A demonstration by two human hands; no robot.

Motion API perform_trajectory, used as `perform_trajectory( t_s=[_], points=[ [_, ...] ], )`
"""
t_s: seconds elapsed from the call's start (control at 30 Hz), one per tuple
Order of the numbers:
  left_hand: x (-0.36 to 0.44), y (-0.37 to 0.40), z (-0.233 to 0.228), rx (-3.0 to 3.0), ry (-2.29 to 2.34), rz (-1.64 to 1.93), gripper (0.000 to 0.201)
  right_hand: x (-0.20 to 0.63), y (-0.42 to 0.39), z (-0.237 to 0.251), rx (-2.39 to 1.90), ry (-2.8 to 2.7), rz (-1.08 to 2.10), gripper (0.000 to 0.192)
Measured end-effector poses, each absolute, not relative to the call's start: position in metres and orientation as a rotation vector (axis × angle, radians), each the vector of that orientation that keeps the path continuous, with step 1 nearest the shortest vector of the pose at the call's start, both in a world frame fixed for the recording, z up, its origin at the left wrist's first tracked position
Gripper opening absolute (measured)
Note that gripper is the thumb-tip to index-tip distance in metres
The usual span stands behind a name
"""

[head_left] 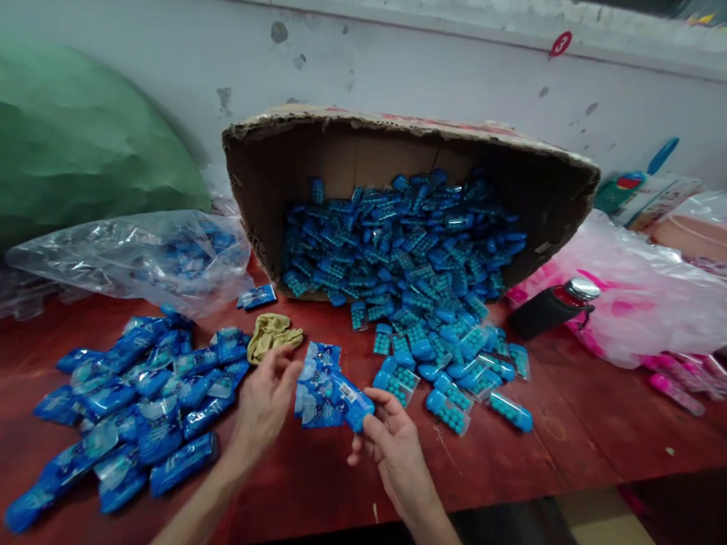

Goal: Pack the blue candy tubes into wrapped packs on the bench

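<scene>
My right hand (392, 441) pinches one end of a blue printed packet (353, 398) between thumb and fingers. The packet's other end reaches over flat blue printed wrappers (316, 414) lying on the red table. Just left of those wrappers is my left hand (268, 394), its fingers loosely apart and nothing visible in them. A crumpled yellow-green cloth or glove (270, 332) lies beyond its fingertips. Many filled blue packets (159, 428) are heaped to the left. On the right, small clear cases with blue caps and turquoise balls (451, 399) spill toward my right hand.
A cardboard box (254, 190) on its side holds more of the cases. Behind the left heap is a clear plastic bag (122, 247). A dark bottle (544, 310) and a pink-and-clear bag (641, 300) stand right. The table's front edge (509, 499) runs near me.
</scene>
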State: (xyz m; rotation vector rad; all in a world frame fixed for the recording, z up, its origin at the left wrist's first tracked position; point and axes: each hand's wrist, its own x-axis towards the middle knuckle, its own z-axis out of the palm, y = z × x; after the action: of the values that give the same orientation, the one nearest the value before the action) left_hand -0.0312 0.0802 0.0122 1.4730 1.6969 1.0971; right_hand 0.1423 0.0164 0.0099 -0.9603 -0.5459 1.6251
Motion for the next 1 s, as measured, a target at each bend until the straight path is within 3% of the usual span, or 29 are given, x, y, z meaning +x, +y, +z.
perform_trajectory(
  t_s=[0.07, 0.23, 0.53, 0.87, 1.0],
  points=[
    [-0.017, 0.054, 0.017, 1.027, 1.325, 0.946, 0.05, 0.139, 0.017, 0.009, -0.953, -0.564, 1.631, 0.036],
    [0.005, 0.03, 0.016, 0.558, 0.936, 0.999, 0.025, 0.129, 0.017, 0.005, -0.933, -0.642, 1.682, 0.036],
    [0.002, 0.024, 0.01, 0.507, 1.124, 1.091, 0.027, 0.125, 0.011, 0.004, -1.082, -0.725, 1.616, 0.035],
    [-0.011, 0.013, 0.016, 1.228, 1.589, 1.17, 0.027, 0.116, 0.003, 0.008, -1.124, -0.712, 1.591, 0.037],
    [-0.015, 0.011, 0.011, 1.152, 1.618, 1.212, 0.03, 0.111, -0.001, 0.007, -1.108, -0.739, 1.565, 0.034]
  ],
)
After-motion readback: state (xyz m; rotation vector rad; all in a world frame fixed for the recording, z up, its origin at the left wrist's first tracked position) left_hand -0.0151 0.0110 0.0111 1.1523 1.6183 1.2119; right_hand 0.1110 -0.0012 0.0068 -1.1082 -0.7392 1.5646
